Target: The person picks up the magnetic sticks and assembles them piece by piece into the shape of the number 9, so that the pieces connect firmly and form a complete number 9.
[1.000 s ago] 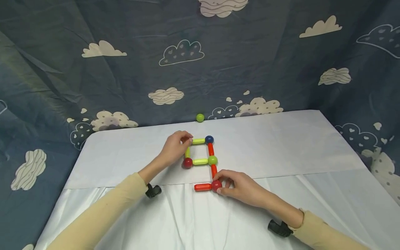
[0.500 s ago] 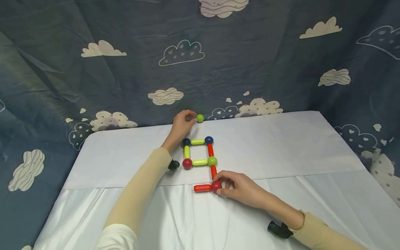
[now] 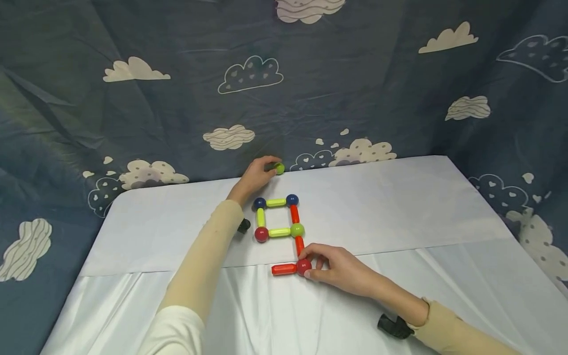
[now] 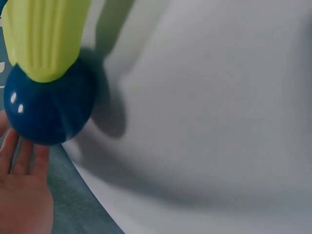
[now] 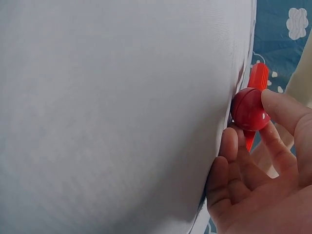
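Note:
My left hand (image 3: 255,175) reaches to the back edge of the table and pinches a light green ball (image 3: 280,168) there. My right hand (image 3: 343,268) holds a red ball (image 3: 303,267) between thumb and index finger, as the right wrist view confirms. One red rod (image 3: 284,269) points left from that ball, and another red rod (image 3: 300,245) runs up to a green ball (image 3: 297,230). Beyond it lies a square of balls and rods. In the left wrist view, a blue ball (image 4: 48,107) with a yellow-green rod (image 4: 46,34) covers part of the left hand.
The square's other corners are a red ball (image 3: 261,234) and two dark blue balls, left (image 3: 259,203) and right (image 3: 292,199). My left forearm (image 3: 206,256) passes close beside its left side. A white cloth covers the table (image 3: 377,207); a dark cloud-patterned curtain (image 3: 355,88) hangs behind.
My left hand has moved from the square's upper left corner to the green ball at the back and closed its fingers on it. My right hand stays on the red ball.

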### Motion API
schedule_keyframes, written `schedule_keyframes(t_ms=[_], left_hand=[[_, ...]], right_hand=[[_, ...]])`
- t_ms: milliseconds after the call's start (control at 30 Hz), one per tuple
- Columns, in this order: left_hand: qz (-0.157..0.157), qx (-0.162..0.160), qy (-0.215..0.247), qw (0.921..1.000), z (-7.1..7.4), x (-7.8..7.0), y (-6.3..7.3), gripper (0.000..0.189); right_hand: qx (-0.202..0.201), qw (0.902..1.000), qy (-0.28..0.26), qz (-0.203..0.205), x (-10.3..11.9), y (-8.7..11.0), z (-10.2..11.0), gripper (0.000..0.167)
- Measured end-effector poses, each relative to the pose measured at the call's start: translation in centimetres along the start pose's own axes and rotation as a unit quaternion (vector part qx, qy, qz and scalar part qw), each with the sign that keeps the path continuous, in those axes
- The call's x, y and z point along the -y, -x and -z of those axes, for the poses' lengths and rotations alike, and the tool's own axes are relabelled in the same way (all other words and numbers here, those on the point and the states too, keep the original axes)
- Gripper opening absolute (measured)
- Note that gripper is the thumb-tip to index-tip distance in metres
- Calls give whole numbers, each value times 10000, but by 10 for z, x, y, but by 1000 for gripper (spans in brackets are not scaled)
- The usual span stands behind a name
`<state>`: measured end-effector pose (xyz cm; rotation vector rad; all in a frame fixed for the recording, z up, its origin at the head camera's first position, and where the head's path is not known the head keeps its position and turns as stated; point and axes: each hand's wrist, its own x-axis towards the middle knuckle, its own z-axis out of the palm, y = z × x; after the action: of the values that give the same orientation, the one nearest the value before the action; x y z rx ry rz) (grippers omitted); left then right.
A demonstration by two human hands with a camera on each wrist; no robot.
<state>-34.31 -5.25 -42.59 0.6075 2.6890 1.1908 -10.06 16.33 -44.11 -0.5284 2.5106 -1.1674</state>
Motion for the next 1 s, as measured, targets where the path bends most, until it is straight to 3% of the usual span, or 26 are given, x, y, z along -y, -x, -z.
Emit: schedule_keyframes(t_ms=[300, 633, 800, 1000], left_hand=[[178, 318, -234, 9991, 0, 3, -3, 38], [402, 204, -149, 9989, 3, 6, 10, 37], [474, -8, 63, 9989, 3, 8, 22, 35], [51, -240, 167, 9996, 12, -2, 44, 31]], right_hand=[[46, 10000, -12, -60, 5, -3, -2, 33], [76, 9999, -62, -60, 7, -4, -3, 32], [122, 9998, -140, -79, 6, -1, -2, 32], [34, 9999, -123, -70, 6, 0, 1, 31]])
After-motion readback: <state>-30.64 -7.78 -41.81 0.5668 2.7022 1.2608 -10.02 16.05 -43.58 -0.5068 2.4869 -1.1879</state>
